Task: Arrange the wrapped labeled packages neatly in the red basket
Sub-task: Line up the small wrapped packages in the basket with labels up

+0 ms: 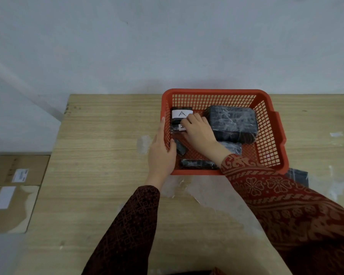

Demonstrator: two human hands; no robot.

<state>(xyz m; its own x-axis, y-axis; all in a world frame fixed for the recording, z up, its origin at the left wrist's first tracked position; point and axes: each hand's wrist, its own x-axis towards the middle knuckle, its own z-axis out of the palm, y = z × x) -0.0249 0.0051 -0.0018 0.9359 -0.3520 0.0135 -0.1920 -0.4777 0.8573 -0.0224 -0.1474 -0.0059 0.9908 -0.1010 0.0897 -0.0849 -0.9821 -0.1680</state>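
The red basket (270, 124) sits on the wooden table, right of centre. Inside lie several black wrapped packages: one with a white label "A" (181, 114) at the back left, a large block (233, 123) at the back right, a small one (181, 148) by the left wall and a long one (197, 164) along the front. My left hand (161, 153) grips the basket's left wall, thumb inside. My right hand (198, 130) is inside the basket, fingers curled on a labelled package (176, 129) just below the "A" one. Another package (232, 147) is partly hidden under my right wrist.
A dark wrapped item (298, 176) lies on the table behind my right sleeve. Clear plastic film (207, 193) is spread in front of the basket. Cardboard boxes (16, 181) sit on the floor to the left. A wall runs behind the table.
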